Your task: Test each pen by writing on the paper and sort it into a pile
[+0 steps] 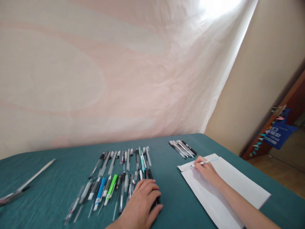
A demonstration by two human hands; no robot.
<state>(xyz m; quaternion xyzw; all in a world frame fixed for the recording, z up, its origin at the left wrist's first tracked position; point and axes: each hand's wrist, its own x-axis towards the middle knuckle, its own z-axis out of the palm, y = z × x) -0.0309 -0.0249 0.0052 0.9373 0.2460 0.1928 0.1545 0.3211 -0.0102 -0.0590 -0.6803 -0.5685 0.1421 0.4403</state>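
My right hand (206,170) is closed round a slim white and light-blue pen (211,161), its lower end at the top left part of the white paper (238,178). Small faint marks show on the sheet near the fingers. My left hand (140,203) lies palm down over the right end of the nearer row of pens, fingers loosely bent and thumb apart. Dark pens (149,174) poke out beyond its fingertips; what lies beneath the palm is hidden. Left of this hand are a green marker (111,190), a blue marker (99,194) and several clear pens.
Behind the nearer row lies a second row of clear and grey pens (112,163). A bundle of pens (183,149) sits beyond the paper. A long pale stick-like item (35,176) is at far left on the green tablecloth (59,178). A pale curtain (119,79) hangs behind the table.
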